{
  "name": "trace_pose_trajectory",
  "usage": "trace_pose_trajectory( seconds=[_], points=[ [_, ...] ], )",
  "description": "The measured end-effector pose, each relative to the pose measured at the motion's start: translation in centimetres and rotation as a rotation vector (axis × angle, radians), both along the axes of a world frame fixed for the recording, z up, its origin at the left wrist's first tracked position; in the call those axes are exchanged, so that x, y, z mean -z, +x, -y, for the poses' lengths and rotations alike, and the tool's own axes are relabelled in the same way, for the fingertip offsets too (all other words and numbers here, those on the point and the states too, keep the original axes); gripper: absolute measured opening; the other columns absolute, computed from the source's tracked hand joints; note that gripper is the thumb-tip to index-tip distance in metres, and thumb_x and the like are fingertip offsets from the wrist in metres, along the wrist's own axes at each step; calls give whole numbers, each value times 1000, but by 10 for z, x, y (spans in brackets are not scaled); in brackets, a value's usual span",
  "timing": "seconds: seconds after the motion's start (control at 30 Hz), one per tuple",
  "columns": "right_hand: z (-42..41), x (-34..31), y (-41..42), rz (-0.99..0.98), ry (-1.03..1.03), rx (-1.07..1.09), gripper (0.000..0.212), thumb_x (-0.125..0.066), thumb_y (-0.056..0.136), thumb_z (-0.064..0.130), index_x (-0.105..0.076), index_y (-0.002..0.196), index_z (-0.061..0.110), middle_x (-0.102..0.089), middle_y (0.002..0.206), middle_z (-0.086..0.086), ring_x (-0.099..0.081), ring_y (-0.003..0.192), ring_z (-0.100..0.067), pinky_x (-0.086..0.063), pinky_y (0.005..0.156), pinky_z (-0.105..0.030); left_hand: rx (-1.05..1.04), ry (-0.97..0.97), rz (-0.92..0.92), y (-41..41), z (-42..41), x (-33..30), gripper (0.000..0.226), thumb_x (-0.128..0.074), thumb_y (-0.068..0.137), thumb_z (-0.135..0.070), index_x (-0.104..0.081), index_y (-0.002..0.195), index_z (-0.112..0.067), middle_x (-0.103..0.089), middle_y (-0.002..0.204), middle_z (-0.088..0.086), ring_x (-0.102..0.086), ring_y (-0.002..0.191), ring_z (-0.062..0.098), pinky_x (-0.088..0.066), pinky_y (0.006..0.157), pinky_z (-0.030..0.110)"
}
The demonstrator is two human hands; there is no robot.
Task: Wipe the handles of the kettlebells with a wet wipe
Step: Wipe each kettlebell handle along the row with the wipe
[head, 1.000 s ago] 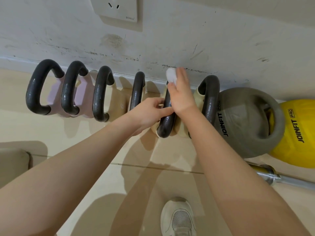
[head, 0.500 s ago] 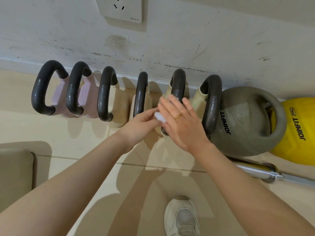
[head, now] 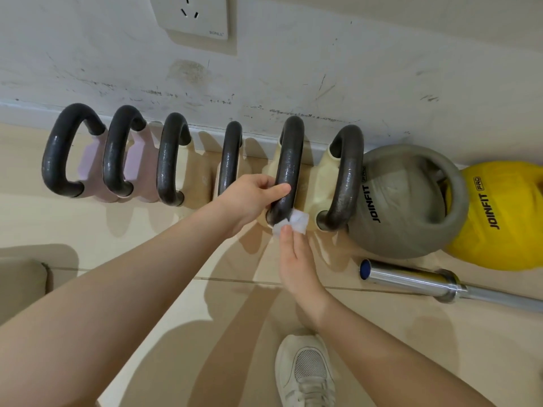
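Several kettlebells stand in a row against the wall, each with a dark curved handle. My left hand (head: 252, 195) grips the near part of the fifth handle (head: 289, 160), which belongs to a cream kettlebell. My right hand (head: 296, 259) pinches a white wet wipe (head: 293, 226) and presses it against the bottom end of that same handle, just below my left thumb. To the left are two pink kettlebells (head: 138, 168) and further cream ones. Another cream kettlebell's handle (head: 346, 174) is to the right.
A large grey kettlebell (head: 402, 207) and a yellow one (head: 505, 215) sit at the right. A chrome barbell (head: 426, 282) lies on the tiled floor in front of them. My white shoe (head: 305, 371) is below. A wall socket (head: 194, 16) is above.
My right hand has slid the wipe from the top of the fifth handle down to its near lower end. My left hand stays on that handle.
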State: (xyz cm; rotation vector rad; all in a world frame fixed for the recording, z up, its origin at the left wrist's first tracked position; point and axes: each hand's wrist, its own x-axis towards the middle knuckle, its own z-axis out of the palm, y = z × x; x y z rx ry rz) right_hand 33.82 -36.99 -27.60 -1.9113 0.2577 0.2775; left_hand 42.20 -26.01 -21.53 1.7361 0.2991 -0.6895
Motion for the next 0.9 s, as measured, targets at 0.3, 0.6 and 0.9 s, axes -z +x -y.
trace_pose_trajectory(
  seconds=[0.3,0.6,0.9],
  points=[
    [-22,-7,7,62,-44,122,31,-28,97,21,-52,112,8,-55,84,16,-51,75,-1,-36,69,-14,-20,19,-8,1,1,-5,18,-58,89,-28,-67,88,-12,-57,56,-9,-45,55,9,-36,59,20],
    [14,-36,16,214,-82,-56,50,-33,97,2,-32,131,39,-38,146,8,-29,119,24,-22,91,6,-96,-38,-89,-1,4,-12,21,-58,90,-27,-69,102,-15,-57,43,-17,-49,60,9,-40,66,22],
    [72,-73,21,307,72,440,26,-40,97,13,-55,112,29,-53,115,7,-54,99,4,-43,91,-15,-58,208,530,-17,34,-35,15,-54,91,-23,-65,98,-16,-65,85,-6,-59,79,5,-48,75,18]
  ],
)
